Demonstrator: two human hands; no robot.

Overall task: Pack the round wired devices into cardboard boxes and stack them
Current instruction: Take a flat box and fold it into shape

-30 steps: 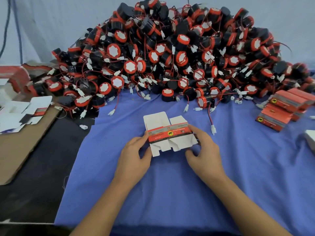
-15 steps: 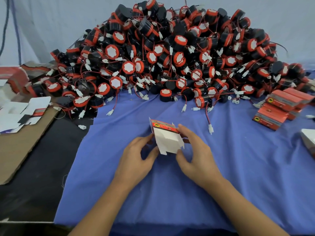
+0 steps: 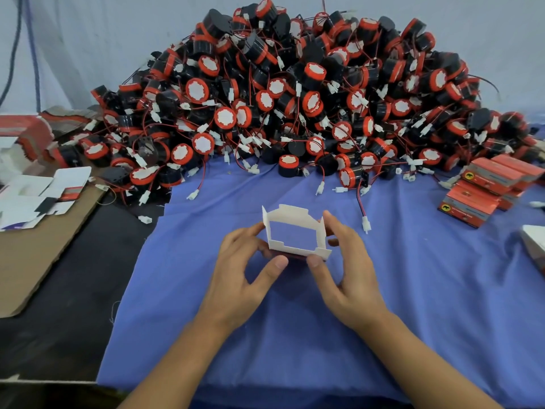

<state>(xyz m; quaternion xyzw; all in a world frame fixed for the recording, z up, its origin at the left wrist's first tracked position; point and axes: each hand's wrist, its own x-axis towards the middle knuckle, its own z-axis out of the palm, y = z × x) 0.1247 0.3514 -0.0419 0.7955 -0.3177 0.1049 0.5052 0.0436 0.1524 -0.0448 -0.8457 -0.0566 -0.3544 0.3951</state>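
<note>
White object (image 3: 534,245) cut by right edge, print on packed boxes (image 3: 483,190) unreadable (too small), flat cartons (image 3: 26,196) cropped left

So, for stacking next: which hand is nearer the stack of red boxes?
Right. The right hand holds the open box on the side facing the stack; the left hand holds the far side.

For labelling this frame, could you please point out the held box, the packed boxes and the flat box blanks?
held box (image 3: 295,250), head view: its near white wall.
packed boxes (image 3: 472,199), head view: orange top of the front box.
flat box blanks (image 3: 72,178), head view: a white panel.
</note>
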